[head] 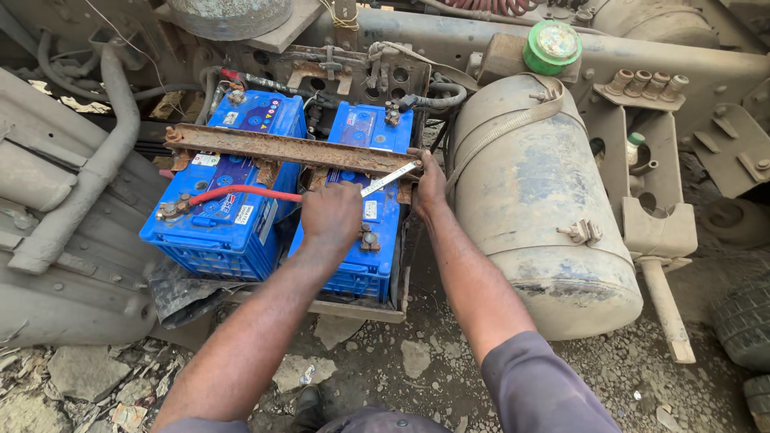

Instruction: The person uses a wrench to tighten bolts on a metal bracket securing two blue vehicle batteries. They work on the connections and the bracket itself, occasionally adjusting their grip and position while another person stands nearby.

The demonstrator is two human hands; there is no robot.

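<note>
Two blue batteries stand side by side in a tray under a truck frame: the left battery [228, 204] and the right battery [369, 232]. A rusty hold-down bar [281, 148] lies across both tops. My left hand [330, 215] grips one end of a silver wrench [391, 178] over the right battery. My right hand [429, 186] is at the bar's right end, where the wrench's other end sits, fingers curled against it. A red cable [241, 193] runs from the left battery's terminal toward my left hand.
A large dusty cylindrical tank [533, 200] sits right of the batteries, with a green cap [552, 46] above it. A grey pipe [88, 172] and fender are at left. Broken stones and dirt [385, 369] cover the ground. A tyre [746, 321] is at far right.
</note>
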